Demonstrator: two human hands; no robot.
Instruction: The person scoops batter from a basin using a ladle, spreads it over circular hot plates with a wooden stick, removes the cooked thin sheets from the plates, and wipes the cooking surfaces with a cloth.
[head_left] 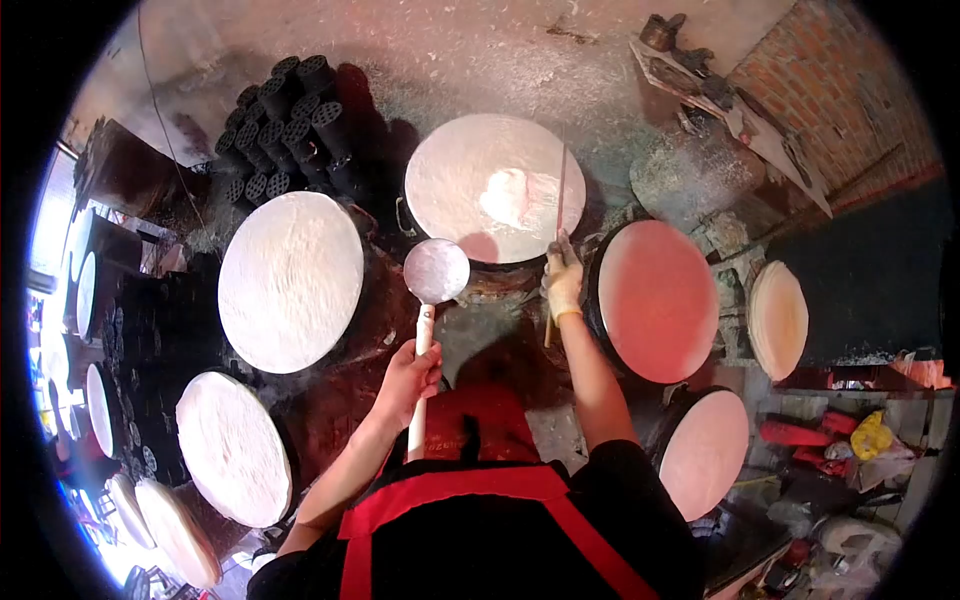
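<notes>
My left hand (412, 378) is closed around the pale handle of a ladle (437, 271). The ladle's round bowl points away from me, just in front of the far round griddle (450, 165). A pool of white batter (508, 196) lies on that griddle, right of its middle. In my gloved right hand (563, 277) is a long thin stick (562, 190), held upright along the griddle's right side. Its lower end shows below the hand. Whether the stick touches the griddle I cannot tell.
White-covered round griddles (290, 280) stand to the left, and a reddish-lit one (660, 300) sits close by my right forearm. Black perforated coal briquettes (290, 130) are stacked at the back left. Stacked flatbreads (778, 320) lie farther right, above bags and clutter (850, 440).
</notes>
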